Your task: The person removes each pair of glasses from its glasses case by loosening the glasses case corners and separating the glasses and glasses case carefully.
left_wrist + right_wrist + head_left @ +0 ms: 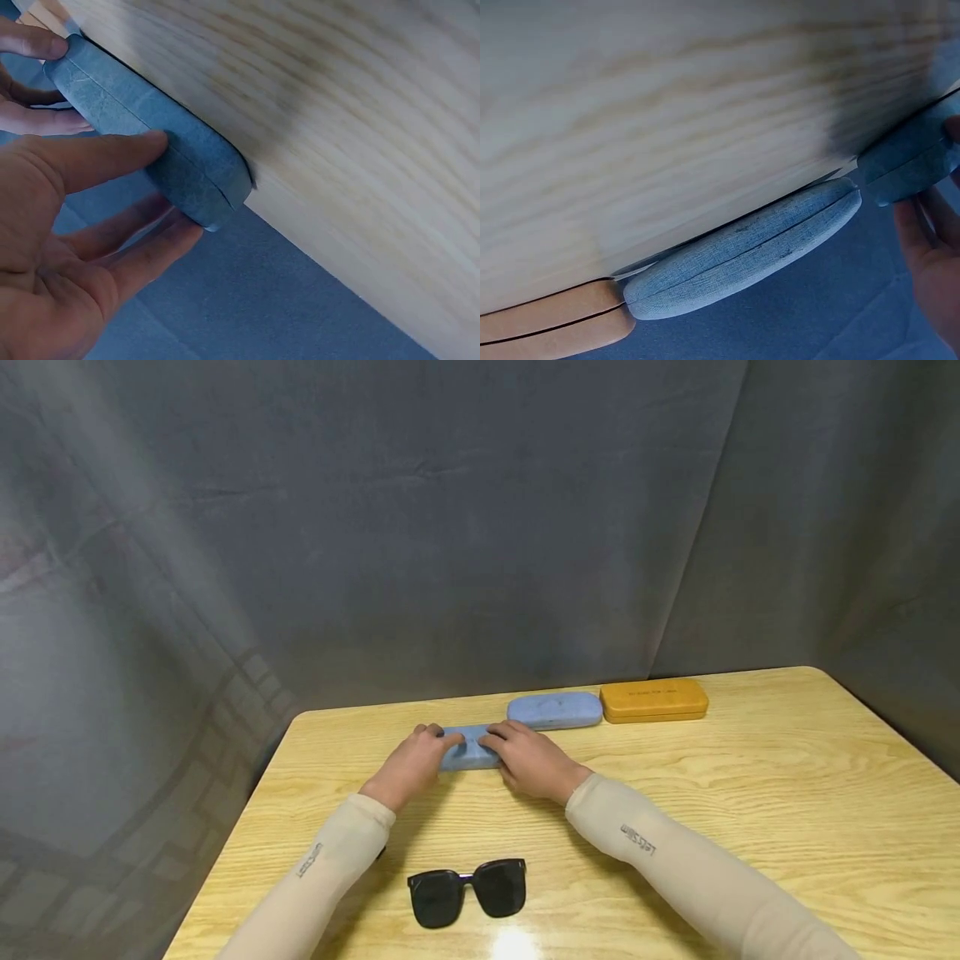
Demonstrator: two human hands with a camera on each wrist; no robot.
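A blue hard glasses case with a seam along its side lies near the back left of the wooden table. My left hand holds its left end, thumb on one side and fingers on the other, as the left wrist view shows. At the right end my right hand grips the same case. Fingertips of both hands press against its sides. In the right wrist view my right hand shows only at the edge, with part of the held case. The case's lid looks closed.
Right behind the held case stands a lighter blue cloth-like case, beside an orange case. Dark sunglasses lie between the forearms near the front. A grey curtain hangs behind the table.
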